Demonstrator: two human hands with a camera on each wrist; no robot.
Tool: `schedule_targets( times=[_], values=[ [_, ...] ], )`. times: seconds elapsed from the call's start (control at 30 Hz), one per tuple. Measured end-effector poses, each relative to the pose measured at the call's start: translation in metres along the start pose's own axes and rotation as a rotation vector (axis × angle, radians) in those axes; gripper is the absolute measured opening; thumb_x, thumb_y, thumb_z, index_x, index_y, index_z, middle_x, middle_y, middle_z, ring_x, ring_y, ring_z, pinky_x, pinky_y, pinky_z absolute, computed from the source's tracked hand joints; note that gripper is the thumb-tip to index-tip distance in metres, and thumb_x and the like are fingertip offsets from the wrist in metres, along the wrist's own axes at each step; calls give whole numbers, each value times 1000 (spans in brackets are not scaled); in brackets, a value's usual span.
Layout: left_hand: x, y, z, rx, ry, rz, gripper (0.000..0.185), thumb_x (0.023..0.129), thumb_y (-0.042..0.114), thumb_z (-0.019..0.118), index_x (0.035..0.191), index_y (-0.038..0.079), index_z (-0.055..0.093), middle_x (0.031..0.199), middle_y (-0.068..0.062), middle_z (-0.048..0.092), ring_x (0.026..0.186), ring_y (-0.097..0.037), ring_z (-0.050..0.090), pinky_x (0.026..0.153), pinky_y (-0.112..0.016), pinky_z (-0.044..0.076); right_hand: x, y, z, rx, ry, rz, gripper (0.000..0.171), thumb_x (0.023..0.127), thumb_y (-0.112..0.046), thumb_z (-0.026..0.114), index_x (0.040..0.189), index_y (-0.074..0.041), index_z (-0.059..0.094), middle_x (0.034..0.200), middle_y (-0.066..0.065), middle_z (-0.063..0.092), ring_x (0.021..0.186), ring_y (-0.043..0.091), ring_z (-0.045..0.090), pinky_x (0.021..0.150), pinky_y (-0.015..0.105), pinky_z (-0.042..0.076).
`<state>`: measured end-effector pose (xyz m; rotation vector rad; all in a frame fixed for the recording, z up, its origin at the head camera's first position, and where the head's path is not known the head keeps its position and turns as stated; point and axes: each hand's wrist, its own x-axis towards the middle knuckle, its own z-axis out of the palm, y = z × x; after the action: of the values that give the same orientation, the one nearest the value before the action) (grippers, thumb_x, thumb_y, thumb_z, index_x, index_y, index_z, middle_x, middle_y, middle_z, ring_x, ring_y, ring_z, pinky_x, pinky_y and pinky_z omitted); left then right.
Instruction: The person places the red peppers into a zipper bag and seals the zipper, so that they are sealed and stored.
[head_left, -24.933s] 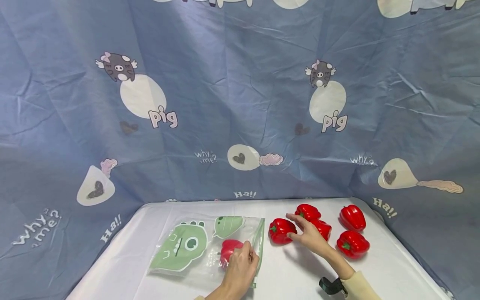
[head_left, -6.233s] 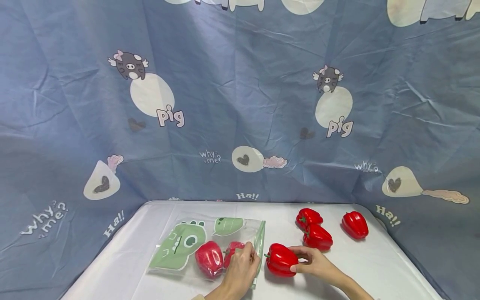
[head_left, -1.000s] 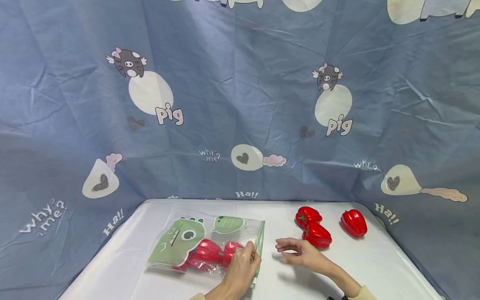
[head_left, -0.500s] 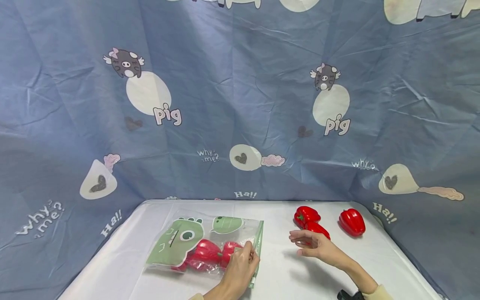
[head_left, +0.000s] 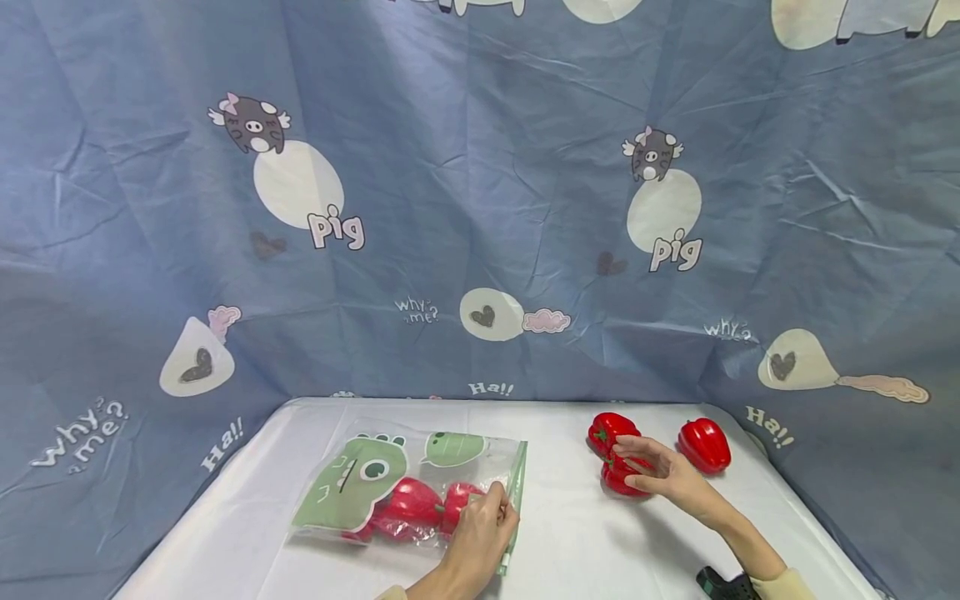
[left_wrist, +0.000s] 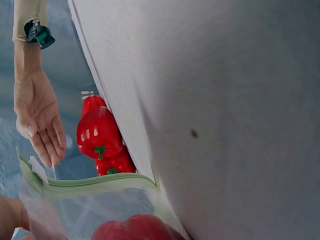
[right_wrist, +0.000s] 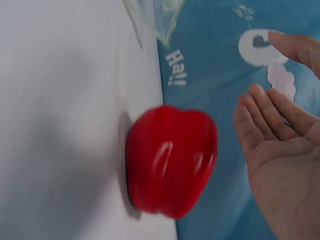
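My left hand (head_left: 477, 533) pinches the green zip edge of a clear zip bag (head_left: 510, 492) printed with green monsters. Through its plastic show red bell peppers (head_left: 411, 504), some partly behind the print. My right hand (head_left: 675, 483) hovers, fingers apart and holding nothing, beside a red bell pepper (head_left: 617, 475) that it partly covers. Just behind that lies a second pepper (head_left: 611, 431), and a third pepper (head_left: 705, 446) lies farther right. In the right wrist view the open palm (right_wrist: 290, 155) is apart from the nearest pepper (right_wrist: 170, 160).
The white-covered table (head_left: 570, 542) ends at a blue cloth backdrop (head_left: 405, 208) with pig prints. A dark wrist device (head_left: 723, 583) is strapped on the right wrist.
Earlier the bag showed one pepper; two more have left the table, and one was gripped at the bag's mouth. Lately my right hand moved right from the bag to the peppers. The left stayed.
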<state>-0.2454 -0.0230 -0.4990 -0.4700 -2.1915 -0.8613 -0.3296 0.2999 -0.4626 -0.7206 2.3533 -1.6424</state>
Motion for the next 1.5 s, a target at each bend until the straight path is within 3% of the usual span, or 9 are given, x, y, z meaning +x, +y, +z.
schedule_targets(
  times=[0.17, 0.47, 0.7, 0.77, 1.07, 1.5],
  values=[
    [-1, 0, -1, -4, -8, -1, 24, 72, -4, 66, 73, 13, 49, 56, 8, 55, 52, 7, 42, 44, -6, 34, -4, 10, -11, -30, 52, 9, 59, 88, -15, 66, 140, -5, 42, 143, 23, 44, 135, 43, 38, 97, 18, 45],
    [0, 0, 0, -5, -13, 0, 23, 72, -4, 66, 73, 13, 49, 56, 8, 55, 52, 7, 42, 45, -6, 33, -6, 25, -23, 3, 104, 25, 63, 88, -13, 66, 143, 1, 37, 144, 26, 42, 138, 48, 29, 94, 16, 45],
    [-1, 0, 0, -13, -25, -8, 23, 73, -3, 66, 73, 13, 50, 57, 8, 55, 52, 6, 43, 45, -6, 34, -7, 39, -27, -8, 138, 25, 64, 87, -14, 67, 143, 0, 38, 146, 26, 40, 130, 6, 47, 95, 10, 39],
    [-1, 1, 0, -11, -20, -5, 23, 73, -3, 66, 73, 13, 49, 57, 8, 55, 53, 6, 43, 45, -7, 34, -6, 43, -28, -14, 145, 46, 65, 87, -15, 68, 143, 1, 38, 146, 26, 41, 129, 4, 47, 95, 10, 39],
    [-1, 1, -1, -4, -9, 1, 23, 73, -3, 66, 73, 12, 49, 55, 8, 54, 52, 5, 42, 44, -7, 34, -3, 56, -30, -41, 189, 150, 69, 86, -20, 70, 143, 1, 38, 145, 24, 43, 138, 42, 35, 100, 26, 45],
    [-1, 0, 0, -6, -26, -10, 22, 74, -2, 66, 73, 13, 49, 56, 8, 54, 52, 6, 43, 44, -7, 34, 5, 66, -24, -73, 163, 184, 71, 84, -18, 72, 142, 5, 38, 144, 28, 42, 132, 46, 41, 97, 38, 48]
  ],
)
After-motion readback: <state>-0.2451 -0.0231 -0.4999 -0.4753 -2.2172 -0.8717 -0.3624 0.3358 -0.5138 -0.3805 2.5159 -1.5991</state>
